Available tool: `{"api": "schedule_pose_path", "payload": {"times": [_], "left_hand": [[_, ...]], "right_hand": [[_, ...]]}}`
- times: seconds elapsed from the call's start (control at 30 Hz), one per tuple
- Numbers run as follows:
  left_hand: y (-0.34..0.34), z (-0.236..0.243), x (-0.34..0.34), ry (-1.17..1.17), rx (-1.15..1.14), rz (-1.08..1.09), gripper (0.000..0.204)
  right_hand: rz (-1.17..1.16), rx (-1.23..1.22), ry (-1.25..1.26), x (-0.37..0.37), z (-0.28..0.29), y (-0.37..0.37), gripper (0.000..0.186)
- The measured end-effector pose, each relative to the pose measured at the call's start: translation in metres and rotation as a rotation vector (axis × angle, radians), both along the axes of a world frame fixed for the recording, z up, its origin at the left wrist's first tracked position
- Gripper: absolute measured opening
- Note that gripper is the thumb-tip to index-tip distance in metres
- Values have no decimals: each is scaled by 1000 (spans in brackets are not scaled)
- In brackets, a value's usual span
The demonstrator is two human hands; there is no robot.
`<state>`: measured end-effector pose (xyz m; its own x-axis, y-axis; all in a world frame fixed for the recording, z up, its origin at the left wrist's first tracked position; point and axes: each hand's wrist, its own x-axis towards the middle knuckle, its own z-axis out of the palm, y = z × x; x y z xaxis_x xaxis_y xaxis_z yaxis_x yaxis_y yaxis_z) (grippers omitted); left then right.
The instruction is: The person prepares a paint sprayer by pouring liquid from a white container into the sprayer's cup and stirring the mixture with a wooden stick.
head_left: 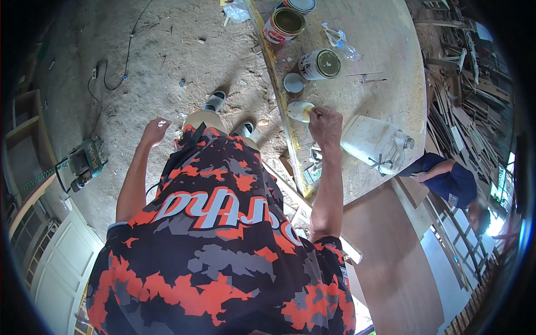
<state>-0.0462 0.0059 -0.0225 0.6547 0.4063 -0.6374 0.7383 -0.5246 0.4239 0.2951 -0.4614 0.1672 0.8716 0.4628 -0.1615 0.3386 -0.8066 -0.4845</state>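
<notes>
On the right, my right hand [325,127] is closed in a fist over the worktable's near edge. Its fingers meet the side of a small cream cup [299,111], where a pale yellowish piece shows, perhaps a handle; the grip hides what it is. My left hand [156,132] hangs over the floor with its fingers curled in and nothing visible in it. Just beyond the cup lies a round grey lid [293,83], and past it stands an opened paint can [320,65]. Beside my right wrist is a whitish plastic jug [374,143] with a capped spout.
More cans [283,25] and a clear plastic bottle [350,52] are on the worktable [385,84]. A person [452,181] in dark clothing is at the right. A green power tool [85,163] and a white door panel [66,262] are at left; a cord [129,53] crosses the floor.
</notes>
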Motion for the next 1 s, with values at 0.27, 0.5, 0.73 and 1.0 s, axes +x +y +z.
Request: {"api": "schedule_pose_path", "payload": {"times": [0.27,0.5,0.73,1.0], "left_hand": [[1,4,5,16,-26,44,46],[2,6,6,30,-11,33,46],[6,-3,4,-2,-28,31,47],[7,-2,4,9,3,-18,50]], "right_hand": [[8,13,-145,2,0,3,15],[55,-42,2,2,9,5,16],[8,-100,-55,2,7,4,14],[-1,-127,13,2,5,1,16]]}}
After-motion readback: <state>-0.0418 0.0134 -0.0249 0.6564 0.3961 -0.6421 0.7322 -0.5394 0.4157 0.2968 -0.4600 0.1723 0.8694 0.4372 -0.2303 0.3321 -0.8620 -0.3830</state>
